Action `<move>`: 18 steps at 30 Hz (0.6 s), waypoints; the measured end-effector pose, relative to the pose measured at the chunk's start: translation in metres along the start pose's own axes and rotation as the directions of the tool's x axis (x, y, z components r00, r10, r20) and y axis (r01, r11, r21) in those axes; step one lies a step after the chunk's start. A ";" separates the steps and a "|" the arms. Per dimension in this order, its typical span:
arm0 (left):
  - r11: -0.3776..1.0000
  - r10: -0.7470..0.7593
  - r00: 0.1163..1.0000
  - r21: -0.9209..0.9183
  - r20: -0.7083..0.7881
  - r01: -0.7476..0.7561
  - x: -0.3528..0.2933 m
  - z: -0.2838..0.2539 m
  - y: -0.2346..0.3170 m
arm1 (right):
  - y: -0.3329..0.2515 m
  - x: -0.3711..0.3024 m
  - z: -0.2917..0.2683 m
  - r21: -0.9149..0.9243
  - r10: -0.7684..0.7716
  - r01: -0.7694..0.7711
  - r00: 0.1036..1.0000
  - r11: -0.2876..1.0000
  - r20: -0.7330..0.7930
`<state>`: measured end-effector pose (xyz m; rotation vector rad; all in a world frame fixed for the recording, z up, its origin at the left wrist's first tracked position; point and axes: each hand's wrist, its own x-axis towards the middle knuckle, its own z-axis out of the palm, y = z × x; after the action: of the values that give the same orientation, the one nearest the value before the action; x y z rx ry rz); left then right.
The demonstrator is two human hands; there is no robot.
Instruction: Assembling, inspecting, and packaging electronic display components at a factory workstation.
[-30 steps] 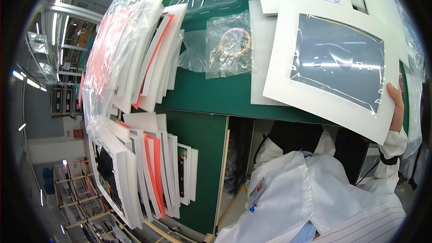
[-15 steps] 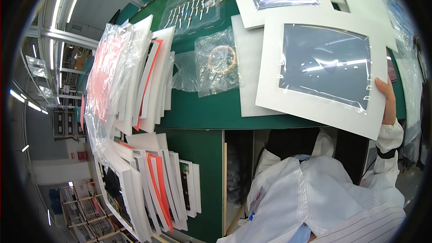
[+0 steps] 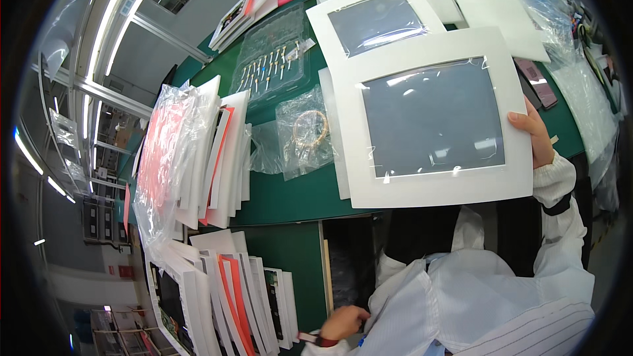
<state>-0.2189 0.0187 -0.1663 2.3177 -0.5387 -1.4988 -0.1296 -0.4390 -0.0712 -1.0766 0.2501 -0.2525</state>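
Nearest, the left hand (image 3: pixel 346 323) is low at centre, fingers curled; whether they meet, I cannot tell. Farther right, the right hand (image 3: pixel 535 133) clamps its fingers on the right edge of 1 white-framed panel (image 3: pixel 435 118), at the green table (image 3: pixel 297 201)'s near side. Beyond, left: 1 bagged orange coil (image 3: pixel 310 129), then 1 clear tray (image 3: pixel 273 39).

A white frame (image 3: pixel 438 191) borders a slate-grey screen (image 3: pixel 432 122) above a dark-green desk (image 3: pixel 300 201), with coral-pink sheeting (image 3: pixel 163 151), white boards (image 3: pixel 232 158), a copper-toned coil (image 3: pixel 296 129) and a white coat (image 3: pixel 488 296) finely striped in grey.
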 end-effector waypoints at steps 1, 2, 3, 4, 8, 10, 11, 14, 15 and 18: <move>0.979 0.159 0.977 -0.104 -0.140 -0.174 -0.020 -0.040 0.025 | 0.002 0.001 0.002 0.007 -0.019 0.018 0.999 1.000 0.028; 0.931 0.272 0.900 -0.144 -0.342 -0.336 -0.033 -0.077 0.058 | 0.004 0.004 0.001 0.000 -0.027 0.027 0.999 1.000 0.034; 0.895 0.279 0.764 -0.132 -0.582 -0.427 -0.038 -0.104 0.080 | 0.001 0.006 -0.004 -0.020 -0.065 0.066 0.995 0.998 0.071; 0.880 0.309 0.510 0.038 -0.803 -0.473 -0.032 -0.131 0.102 | -0.002 0.009 -0.007 -0.039 -0.102 0.106 0.989 0.994 0.107; 0.579 0.320 0.188 0.034 -0.929 -0.815 0.026 -0.226 0.130 | -0.023 0.019 0.002 -0.076 -0.207 0.219 0.969 0.973 0.135; 0.531 0.375 0.328 -0.089 -0.867 -0.843 0.030 -0.256 0.134 | -0.030 0.023 0.013 -0.083 -0.284 0.298 0.947 0.951 0.153; 0.490 0.427 0.465 -0.234 -0.775 -0.840 0.030 -0.266 0.136 | -0.034 0.027 0.015 -0.099 -0.343 0.361 0.925 0.927 0.166; 0.431 0.479 0.305 -0.082 -0.823 -0.899 0.032 -0.276 0.150 | -0.053 0.037 0.009 -0.215 -0.472 0.516 0.853 0.829 0.225; 0.402 0.508 0.163 0.066 -0.846 -0.913 0.037 -0.279 0.153 | -0.057 0.041 0.008 -0.259 -0.558 0.609 0.792 0.750 0.246; 0.522 0.540 0.070 0.269 -0.839 -0.809 0.053 -0.278 0.157 | -0.064 0.056 -0.034 -0.499 -0.520 0.655 0.755 0.568 0.399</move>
<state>0.0352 -0.1256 -0.0258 1.7218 -0.8569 0.1776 -0.0931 -0.5137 -0.0342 -1.8305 -0.2728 -0.7000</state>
